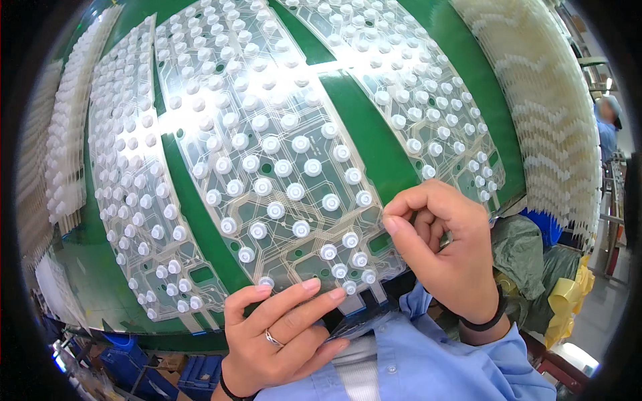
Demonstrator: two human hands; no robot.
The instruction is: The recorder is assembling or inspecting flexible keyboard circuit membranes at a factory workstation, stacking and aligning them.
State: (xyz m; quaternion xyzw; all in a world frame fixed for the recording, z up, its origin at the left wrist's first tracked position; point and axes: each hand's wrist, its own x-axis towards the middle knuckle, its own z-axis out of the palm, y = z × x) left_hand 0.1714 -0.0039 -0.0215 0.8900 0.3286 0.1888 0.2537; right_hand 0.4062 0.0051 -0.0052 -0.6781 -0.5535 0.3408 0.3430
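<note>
Three clear keyboard membrane sheets with printed traces and white rubber domes lie on a green table; the middle membrane sheet [281, 220] is directly in front of me. My left hand [284, 337] rests at its near edge, fingers stretched out and tips by the lowest domes. At the sheet's right edge my right hand [438, 244] makes a pinch, thumb and forefinger together. What lies between those fingertips, if anything, is too small to make out. A left membrane sheet [144, 200] and a right membrane sheet [448, 113] flank it.
Stacks of domed sheets stand at the left [67, 140] and right [542, 100] of the green table [374, 144]. Dark green plastic bags [518, 250] and yellow material [568, 301] are beyond my right arm. Blue crates [200, 374] sit below the near edge. Another person [607, 123] is far right.
</note>
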